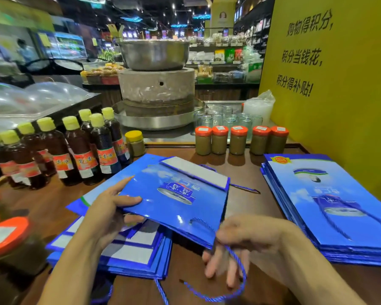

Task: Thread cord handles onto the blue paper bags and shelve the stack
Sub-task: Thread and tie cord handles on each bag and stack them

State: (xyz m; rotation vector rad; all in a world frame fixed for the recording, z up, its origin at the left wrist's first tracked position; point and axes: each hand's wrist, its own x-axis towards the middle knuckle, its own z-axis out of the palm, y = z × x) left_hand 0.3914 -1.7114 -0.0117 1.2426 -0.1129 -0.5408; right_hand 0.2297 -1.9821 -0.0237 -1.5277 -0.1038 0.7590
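Head view: a glossy, flat blue paper bag (176,199) is held above the wooden table (246,172). The left hand (106,214) clamps its left edge, thumb on top. The right hand (246,245) pinches a twisted blue cord (238,271) at its near corner. Bag stacks lie beneath (128,254) and right (330,208) of it, with yellow-capped bottles (81,150) and orange-lidded jars (238,139) behind.

Centre: paper bag (174,194) above the near-left bag stack (128,256) on the table (240,170).
Near: cord (240,276) hanging from that bag's near edge.
Right: second bag stack (330,216).
Far left: oil bottles (79,150).
Far: row of jars (238,140); behind them glasses (224,119) and a stone mill (156,89).
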